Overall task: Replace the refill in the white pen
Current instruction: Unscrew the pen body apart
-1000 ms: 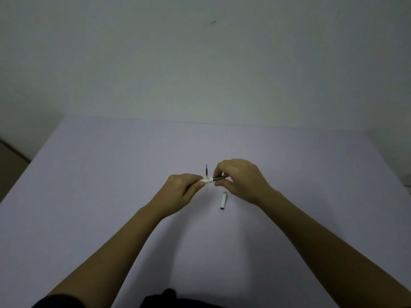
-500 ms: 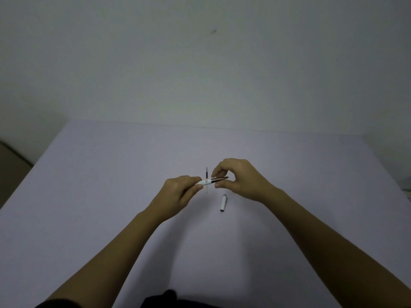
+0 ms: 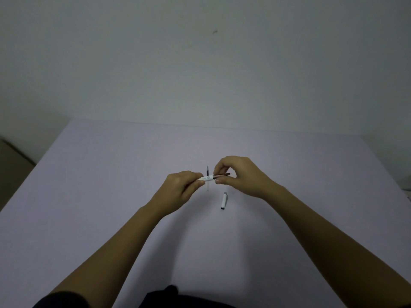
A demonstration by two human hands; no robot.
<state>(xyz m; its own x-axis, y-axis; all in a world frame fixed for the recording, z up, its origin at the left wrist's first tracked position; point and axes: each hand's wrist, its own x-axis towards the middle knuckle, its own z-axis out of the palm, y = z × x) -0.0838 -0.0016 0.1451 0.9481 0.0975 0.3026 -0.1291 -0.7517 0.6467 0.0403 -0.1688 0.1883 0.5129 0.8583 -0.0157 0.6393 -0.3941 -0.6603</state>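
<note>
My left hand (image 3: 180, 191) grips the white pen barrel (image 3: 206, 178), held level above the table. My right hand (image 3: 241, 175) pinches the pen's dark, pointed tip section (image 3: 222, 175) between thumb and forefinger, right where it meets the barrel. A thin refill (image 3: 207, 177) with a dark upper end lies on the table behind the pen, partly hidden by it. The white pen cap (image 3: 224, 200) lies on the table just below my right hand.
The pale lilac table (image 3: 111, 185) runs back to a plain wall. Its left edge drops to a darker floor, and a small object shows at the far right edge (image 3: 408, 187).
My right hand's fingers have shifted on the tip section and the hand has lifted slightly. More of the dark tip section now shows beyond the barrel. The cap and refill have not moved.
</note>
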